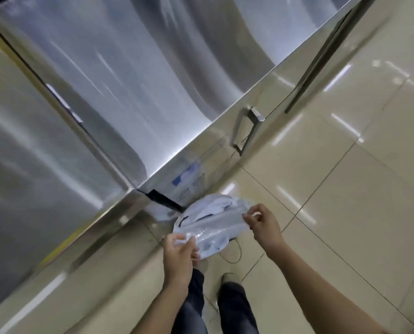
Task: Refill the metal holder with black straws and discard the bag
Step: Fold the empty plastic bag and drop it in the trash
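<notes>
A clear plastic bag (215, 224) is stretched between both my hands, low in the view. My left hand (180, 255) pinches its near left end. My right hand (261, 222) pinches its far right end. Right beneath the bag sits a bin lined with a white plastic liner (213, 203), standing on the floor against the counter. The straws and the metal holder are out of view.
A stainless steel counter (119, 92) fills the upper left, blurred by motion. Its cabinet front carries a metal handle (248, 128). Beige floor tiles (345, 189) spread to the right. My legs and shoes (227, 278) are below the bag.
</notes>
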`<control>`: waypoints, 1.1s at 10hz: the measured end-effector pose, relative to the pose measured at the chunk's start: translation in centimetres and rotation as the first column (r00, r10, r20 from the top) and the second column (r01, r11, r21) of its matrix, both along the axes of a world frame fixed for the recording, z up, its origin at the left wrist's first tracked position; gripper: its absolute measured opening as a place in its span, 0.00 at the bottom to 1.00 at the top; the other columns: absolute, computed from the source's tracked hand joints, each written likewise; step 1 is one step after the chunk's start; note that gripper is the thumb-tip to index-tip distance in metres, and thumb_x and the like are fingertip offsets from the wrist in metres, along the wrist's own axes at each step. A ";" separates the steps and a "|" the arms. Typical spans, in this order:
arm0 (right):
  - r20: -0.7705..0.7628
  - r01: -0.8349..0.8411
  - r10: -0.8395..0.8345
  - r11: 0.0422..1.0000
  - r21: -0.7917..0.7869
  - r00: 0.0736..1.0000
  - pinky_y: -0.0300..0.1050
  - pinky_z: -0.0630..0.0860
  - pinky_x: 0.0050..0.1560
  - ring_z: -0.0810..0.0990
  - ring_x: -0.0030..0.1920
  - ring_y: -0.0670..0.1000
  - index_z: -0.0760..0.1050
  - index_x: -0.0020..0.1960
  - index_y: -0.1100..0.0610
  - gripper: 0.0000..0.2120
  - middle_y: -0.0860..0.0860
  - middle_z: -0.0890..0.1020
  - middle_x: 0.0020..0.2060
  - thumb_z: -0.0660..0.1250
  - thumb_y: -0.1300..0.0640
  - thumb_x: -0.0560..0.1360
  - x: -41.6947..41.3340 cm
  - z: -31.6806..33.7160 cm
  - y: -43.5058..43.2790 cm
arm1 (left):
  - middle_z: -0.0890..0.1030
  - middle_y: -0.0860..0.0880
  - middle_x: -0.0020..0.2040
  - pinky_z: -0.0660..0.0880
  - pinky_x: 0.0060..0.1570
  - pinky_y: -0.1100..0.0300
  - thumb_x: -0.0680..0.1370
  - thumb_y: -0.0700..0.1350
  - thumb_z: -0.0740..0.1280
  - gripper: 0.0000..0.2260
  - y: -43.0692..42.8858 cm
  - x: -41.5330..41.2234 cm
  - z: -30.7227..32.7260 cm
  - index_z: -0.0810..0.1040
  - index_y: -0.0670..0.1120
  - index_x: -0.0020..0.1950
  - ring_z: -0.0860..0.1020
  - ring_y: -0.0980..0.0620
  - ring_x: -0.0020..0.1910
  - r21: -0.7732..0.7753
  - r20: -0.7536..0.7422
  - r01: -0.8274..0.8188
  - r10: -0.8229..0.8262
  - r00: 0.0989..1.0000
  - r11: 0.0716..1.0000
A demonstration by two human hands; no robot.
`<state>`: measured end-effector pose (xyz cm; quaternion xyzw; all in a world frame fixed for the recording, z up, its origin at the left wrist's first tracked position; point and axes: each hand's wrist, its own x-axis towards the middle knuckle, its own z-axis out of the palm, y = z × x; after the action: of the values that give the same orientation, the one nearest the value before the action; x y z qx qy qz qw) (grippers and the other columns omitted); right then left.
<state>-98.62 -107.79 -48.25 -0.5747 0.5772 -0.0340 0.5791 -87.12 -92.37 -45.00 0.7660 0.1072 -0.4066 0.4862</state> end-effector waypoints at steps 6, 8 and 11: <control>-0.133 -0.295 0.293 0.955 0.006 0.947 0.41 0.67 0.38 0.70 0.36 0.50 0.66 0.37 0.54 0.09 0.48 0.71 0.33 0.58 0.61 0.75 3.3 -30.7 -1.2 | 0.78 0.43 0.35 0.71 0.36 0.57 0.75 0.40 0.62 0.06 -3.0 -1.7 -32.4 0.75 0.38 0.46 0.75 0.45 0.34 0.211 -0.151 0.148 -0.118 0.981 0.966; -0.327 -0.491 0.469 0.871 0.016 0.820 0.42 0.66 0.35 0.70 0.36 0.49 0.71 0.54 0.58 0.11 0.48 0.70 0.34 0.53 0.57 0.77 4.3 -36.8 -0.2 | 0.76 0.38 0.61 0.71 0.55 0.53 0.77 0.40 0.62 0.16 -5.0 0.0 -37.3 0.72 0.36 0.63 0.74 0.40 0.61 0.405 -0.169 0.356 -0.314 0.934 0.842; -0.561 -0.839 0.666 0.535 -0.101 0.492 0.48 0.68 0.49 0.75 0.58 0.60 0.66 0.63 0.58 0.15 0.59 0.76 0.59 0.54 0.59 0.77 4.1 -26.9 -0.8 | 0.80 0.46 0.56 0.75 0.52 0.52 0.69 0.55 0.59 0.22 -4.8 1.7 -29.7 0.70 0.50 0.62 0.78 0.42 0.51 0.483 -0.018 0.667 -0.755 0.655 0.567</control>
<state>-94.49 -108.56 -75.13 -0.8566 0.3611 0.2585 0.2626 -85.42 -97.13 -74.67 0.8683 -0.1682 -0.4565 0.0973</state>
